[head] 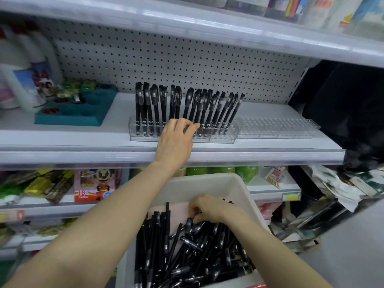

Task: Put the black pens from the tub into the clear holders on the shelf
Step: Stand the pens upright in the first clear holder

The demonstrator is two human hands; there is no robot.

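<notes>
Black pens (187,256), slim, silver-banded; jumbled in white tub (245,190).

The left hand (174,140) covers the middle of the clear holder (141,135) and the lower ends of several standing pens (207,109); whether it grips one cannot be told. In the tub (239,183), the right hand (209,208) curls its fingertips into the loose pens (182,256), hiding which one they pinch. The bottom edge cuts off the tub's near end. Print on the pens is too small to read. The top-shelf goods (311,9) are blurred and cropped.
</notes>
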